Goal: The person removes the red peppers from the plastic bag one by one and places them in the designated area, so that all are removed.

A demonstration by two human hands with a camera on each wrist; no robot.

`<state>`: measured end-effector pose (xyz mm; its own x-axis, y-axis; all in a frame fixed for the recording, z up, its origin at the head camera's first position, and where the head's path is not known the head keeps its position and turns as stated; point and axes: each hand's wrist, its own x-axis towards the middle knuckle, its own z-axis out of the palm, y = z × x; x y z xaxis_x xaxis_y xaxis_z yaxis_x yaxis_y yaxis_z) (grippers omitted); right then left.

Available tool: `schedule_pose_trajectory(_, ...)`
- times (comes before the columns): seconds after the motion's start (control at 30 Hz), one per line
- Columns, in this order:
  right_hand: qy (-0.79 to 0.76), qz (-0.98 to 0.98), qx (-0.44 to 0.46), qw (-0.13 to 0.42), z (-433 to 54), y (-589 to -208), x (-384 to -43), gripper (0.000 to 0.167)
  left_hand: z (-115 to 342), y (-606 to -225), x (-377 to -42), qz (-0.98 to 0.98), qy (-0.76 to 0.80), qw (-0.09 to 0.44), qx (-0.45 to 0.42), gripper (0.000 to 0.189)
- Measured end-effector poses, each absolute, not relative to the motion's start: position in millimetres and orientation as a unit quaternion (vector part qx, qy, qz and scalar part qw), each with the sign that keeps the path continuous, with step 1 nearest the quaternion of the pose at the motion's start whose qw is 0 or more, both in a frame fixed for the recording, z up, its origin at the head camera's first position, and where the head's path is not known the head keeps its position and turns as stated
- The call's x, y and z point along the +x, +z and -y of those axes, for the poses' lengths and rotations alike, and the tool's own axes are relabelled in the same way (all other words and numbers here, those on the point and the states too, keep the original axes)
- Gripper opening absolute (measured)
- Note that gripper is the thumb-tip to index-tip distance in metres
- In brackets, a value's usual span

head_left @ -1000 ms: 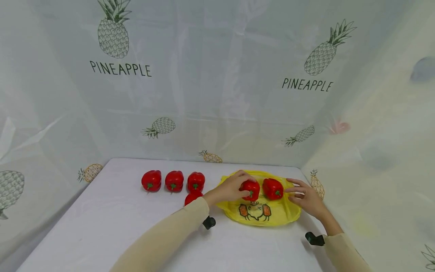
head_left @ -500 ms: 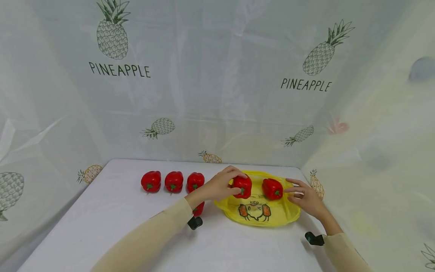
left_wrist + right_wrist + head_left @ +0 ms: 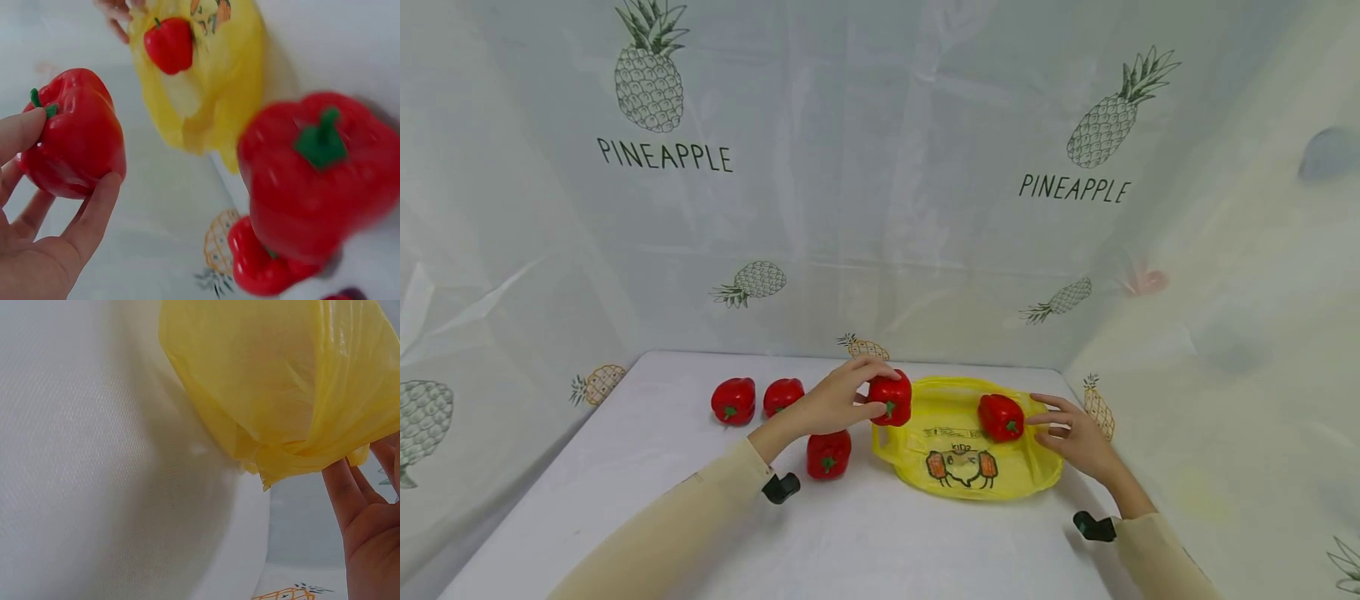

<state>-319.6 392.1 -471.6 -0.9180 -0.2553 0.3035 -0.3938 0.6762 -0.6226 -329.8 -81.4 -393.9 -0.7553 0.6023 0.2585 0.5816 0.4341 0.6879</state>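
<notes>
My left hand grips a red bell pepper, raised at the left edge of a yellow plastic bag. In the left wrist view, the thumb lies by the green stem of this pepper and the fingers support its other side. Another red bell pepper lies on the bag's right part. My right hand is at the bag's right edge, fingers extended and touching the plastic. In the right wrist view, the yellow bag partly hides those fingers.
On the white table, two red peppers, the far-left pepper and its neighbour, stand left of the bag. A nearer pepper sits below my left wrist. Behind the table hangs a pineapple-print sheet.
My left hand has moved left with its bell pepper, from over the bag's middle to its left edge. Its arm now covers the row's third pepper and uncovers the nearer one. My right hand stays put.
</notes>
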Motion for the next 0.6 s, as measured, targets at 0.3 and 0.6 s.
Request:
schedule_pose_trajectory(0.3,0.357,0.913,0.17,0.096,-392.8,-472.2,-319.3,0.024,130.4,-396.1,-319.1,-0.868,0.373,-0.019,0.326,0.048)
schedule_pose_trajectory(0.6,0.349,0.913,0.182,0.107,-393.0,-470.3,-320.4,0.021,178.8,-403.3,-304.2,-0.874,0.39,-0.04,0.286,0.052)
